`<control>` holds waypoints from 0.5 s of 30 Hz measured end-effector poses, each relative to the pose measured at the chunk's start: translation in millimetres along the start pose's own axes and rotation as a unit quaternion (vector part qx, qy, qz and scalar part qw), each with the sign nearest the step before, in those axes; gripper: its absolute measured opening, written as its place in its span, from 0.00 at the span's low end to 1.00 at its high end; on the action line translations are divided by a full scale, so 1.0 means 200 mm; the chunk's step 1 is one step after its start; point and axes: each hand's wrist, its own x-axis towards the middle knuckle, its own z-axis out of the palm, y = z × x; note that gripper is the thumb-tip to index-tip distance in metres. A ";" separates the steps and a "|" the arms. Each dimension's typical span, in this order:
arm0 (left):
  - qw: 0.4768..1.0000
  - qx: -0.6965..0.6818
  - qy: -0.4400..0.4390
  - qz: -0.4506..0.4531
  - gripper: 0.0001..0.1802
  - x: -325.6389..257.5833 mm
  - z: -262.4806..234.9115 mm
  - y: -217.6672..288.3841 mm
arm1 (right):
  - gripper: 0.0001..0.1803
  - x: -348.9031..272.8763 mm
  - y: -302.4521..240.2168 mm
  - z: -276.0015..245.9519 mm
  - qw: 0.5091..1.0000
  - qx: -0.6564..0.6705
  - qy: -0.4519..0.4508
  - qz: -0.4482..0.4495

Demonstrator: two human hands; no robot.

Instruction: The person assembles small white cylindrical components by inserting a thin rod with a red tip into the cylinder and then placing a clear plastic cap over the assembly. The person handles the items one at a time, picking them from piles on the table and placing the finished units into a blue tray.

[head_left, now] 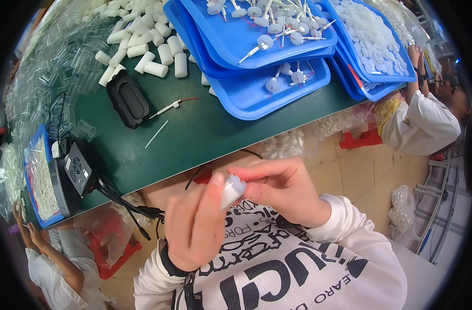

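In front of my chest, just off the table edge, I hold a small white cylinder with a translucent top (230, 192). My left hand (195, 227) is closed around its body, with the thumb along its side. At the cylinder's upper right end, my right hand (282, 187) pinches the translucent part between thumb and fingers. My fingers hide some of the piece. On the green table (194, 139) beyond my hands lie a thin white stick (157, 134) and a slim white part with a red wire (168, 107).
A black tray (127, 99) sits near many white cylinders (166, 54) and a heap of clear tubes (44, 77). Blue trays (267, 106) hold discs with stems; another blue tray (409, 75) holds discs. A black fan device (80, 168) trails cables. Other people (422, 121) work at both sides.
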 end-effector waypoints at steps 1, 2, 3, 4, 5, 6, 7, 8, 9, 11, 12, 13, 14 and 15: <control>1.000 0.004 0.003 -0.001 0.21 0.01 -0.01 -0.01 | 0.14 0.00 -0.01 0.01 0.999 0.042 0.007 0.018; 1.000 0.009 0.007 -0.002 0.21 0.02 -0.02 -0.02 | 0.15 0.00 -0.01 0.02 0.999 0.042 0.008 0.010; 1.000 0.002 0.003 -0.003 0.21 0.02 -0.02 -0.02 | 0.15 -0.02 -0.01 0.02 0.999 0.043 0.009 0.001; 1.000 -0.006 0.000 -0.005 0.21 0.01 -0.02 -0.03 | 0.16 -0.02 -0.02 0.02 0.999 0.043 0.011 -0.007; 1.000 -0.013 -0.005 -0.008 0.22 0.01 -0.03 -0.02 | 0.16 -0.03 -0.01 0.02 0.999 -0.006 0.009 -0.032; 0.996 -0.068 0.000 -0.054 0.21 0.01 -0.03 -0.01 | 0.17 -0.03 0.00 0.01 0.997 -0.056 0.007 -0.057; 0.988 -0.122 0.005 -0.099 0.20 0.03 -0.02 0.01 | 0.17 -0.04 0.00 0.01 0.991 -0.105 0.006 -0.082; 0.974 -0.176 0.010 -0.142 0.20 0.04 -0.02 0.02 | 0.17 -0.03 0.00 0.00 0.988 -0.118 -0.001 -0.100; 0.964 -0.211 0.008 -0.163 0.19 0.03 -0.02 0.02 | 0.18 -0.03 0.00 -0.01 0.985 -0.130 -0.008 -0.116; 0.939 -0.278 0.004 -0.203 0.19 0.01 -0.03 0.01 | 0.18 -0.02 -0.02 -0.03 0.975 -0.157 -0.022 -0.158; 0.941 -0.272 -0.008 -0.200 0.18 0.01 -0.05 0.01 | 0.18 -0.03 -0.03 -0.03 0.968 -0.171 -0.029 -0.182; 0.945 -0.272 0.000 -0.180 0.18 0.01 -0.05 0.01 | 0.17 -0.03 -0.04 -0.03 0.960 -0.186 -0.036 -0.206; 0.948 -0.273 0.009 -0.161 0.18 0.01 -0.05 0.02 | 0.17 -0.03 -0.05 -0.04 0.947 -0.228 -0.044 -0.223; 0.951 -0.274 0.018 -0.141 0.18 0.01 -0.05 0.02 | 0.16 -0.03 -0.06 -0.05 0.931 -0.270 -0.052 -0.240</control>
